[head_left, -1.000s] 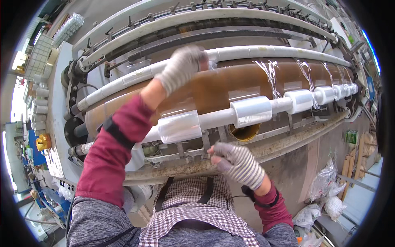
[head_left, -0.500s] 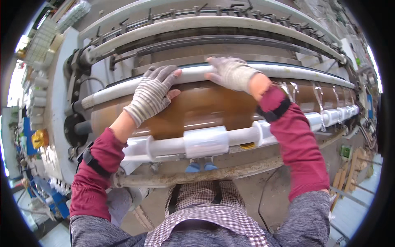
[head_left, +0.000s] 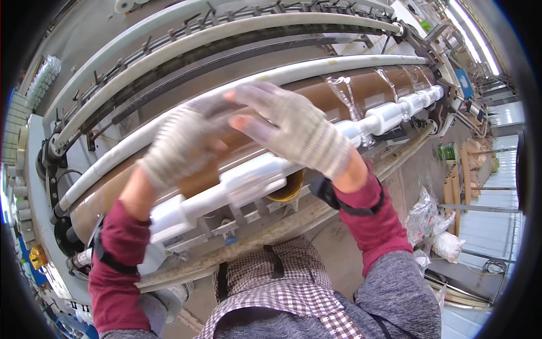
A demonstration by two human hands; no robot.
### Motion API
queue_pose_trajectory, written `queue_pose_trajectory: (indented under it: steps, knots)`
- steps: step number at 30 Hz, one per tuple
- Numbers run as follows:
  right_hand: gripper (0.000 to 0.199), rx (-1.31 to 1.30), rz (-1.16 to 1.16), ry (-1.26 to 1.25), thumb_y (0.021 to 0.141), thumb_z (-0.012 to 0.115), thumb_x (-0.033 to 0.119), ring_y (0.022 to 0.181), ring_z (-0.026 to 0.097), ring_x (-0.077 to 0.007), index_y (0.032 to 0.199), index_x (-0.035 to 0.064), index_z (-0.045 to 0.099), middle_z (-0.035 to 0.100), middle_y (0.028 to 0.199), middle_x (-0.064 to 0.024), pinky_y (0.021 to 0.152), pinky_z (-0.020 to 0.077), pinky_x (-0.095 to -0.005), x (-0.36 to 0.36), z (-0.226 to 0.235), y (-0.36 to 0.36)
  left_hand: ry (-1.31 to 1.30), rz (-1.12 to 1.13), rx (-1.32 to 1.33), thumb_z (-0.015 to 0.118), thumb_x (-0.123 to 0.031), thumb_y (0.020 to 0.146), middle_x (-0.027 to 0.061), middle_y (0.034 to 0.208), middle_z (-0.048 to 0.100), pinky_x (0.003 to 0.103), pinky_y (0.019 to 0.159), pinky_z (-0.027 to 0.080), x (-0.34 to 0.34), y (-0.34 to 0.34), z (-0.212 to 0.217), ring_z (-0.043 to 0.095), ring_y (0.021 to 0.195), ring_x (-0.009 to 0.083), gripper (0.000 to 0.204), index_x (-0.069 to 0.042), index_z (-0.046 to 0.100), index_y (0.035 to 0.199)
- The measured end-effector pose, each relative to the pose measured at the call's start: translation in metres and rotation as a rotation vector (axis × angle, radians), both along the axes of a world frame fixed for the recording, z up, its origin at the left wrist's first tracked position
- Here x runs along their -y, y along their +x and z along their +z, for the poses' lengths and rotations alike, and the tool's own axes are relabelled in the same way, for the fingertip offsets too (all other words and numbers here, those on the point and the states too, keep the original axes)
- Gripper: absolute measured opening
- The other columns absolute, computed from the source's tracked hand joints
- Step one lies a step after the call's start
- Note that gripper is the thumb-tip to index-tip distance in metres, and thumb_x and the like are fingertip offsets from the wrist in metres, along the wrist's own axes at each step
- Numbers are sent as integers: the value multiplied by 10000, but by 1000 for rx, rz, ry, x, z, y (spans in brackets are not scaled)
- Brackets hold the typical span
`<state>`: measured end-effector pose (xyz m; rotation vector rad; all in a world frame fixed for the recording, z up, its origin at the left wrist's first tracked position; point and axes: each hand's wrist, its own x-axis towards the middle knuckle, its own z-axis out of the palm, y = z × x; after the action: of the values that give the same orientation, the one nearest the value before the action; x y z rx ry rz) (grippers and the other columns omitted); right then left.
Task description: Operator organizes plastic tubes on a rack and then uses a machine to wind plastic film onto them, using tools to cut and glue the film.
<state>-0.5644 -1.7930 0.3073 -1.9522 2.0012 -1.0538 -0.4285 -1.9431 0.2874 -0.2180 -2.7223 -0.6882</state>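
Fingers of both gloved hands overlie brown roller.

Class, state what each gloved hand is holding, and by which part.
Motion blur hides any grip: the left hand and right hand lie over the brown roller, fingers spread.

1. The left hand wears a knit glove of grey-beige with a fine speckled weave; the fingertips are bare.
2. The right hand wears the same pale grey-beige knit glove.
3. Both sleeves are dark maroon red, each crossed by a black band.
4. The apron has a small check of purple-brown and white, with black straps.
5. The big roller is brown, with a glossy sheen.
6. The small rolls along the shaft are milky white.
7. The upper bars are pale cream-grey.
8. The core end beneath the right wrist is yellow-brown.
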Motion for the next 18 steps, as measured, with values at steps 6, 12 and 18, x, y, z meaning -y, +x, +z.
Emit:
queue_pose_trajectory:
  steps: [6, 12, 18]
  knots:
    - [352, 97, -140, 79, 888, 565, 279, 928, 613, -292, 1161, 59, 536, 605, 1051, -139, 800, 500, -355, -147, 5, -102, 842, 884, -333, 629, -113, 827, 38, 863, 615, 295, 729, 512, 61, -98, -26, 604, 834, 139, 109, -63, 642, 923]
    - [229, 360, -453, 278, 862, 610, 142, 882, 635, -255, 1055, 20, 619, 641, 998, -147, 798, 495, -339, -272, -9, -191, 267, 148, 391, 634, -132, 757, 98, 1191, 550, 396, 931, 429, -83, -184, -16, 556, 1051, 281, 410, -85, 563, 1158]
    - [241, 168, -8, 371, 881, 559, 252, 812, 621, -315, 982, 39, 613, 627, 879, -139, 735, 498, -359, -211, -1, -212, 1227, 705, -17, 533, 6, 863, 5, 825, 619, 262, 600, 541, -28, -311, -30, 608, 696, 125, 204, -87, 621, 1022]
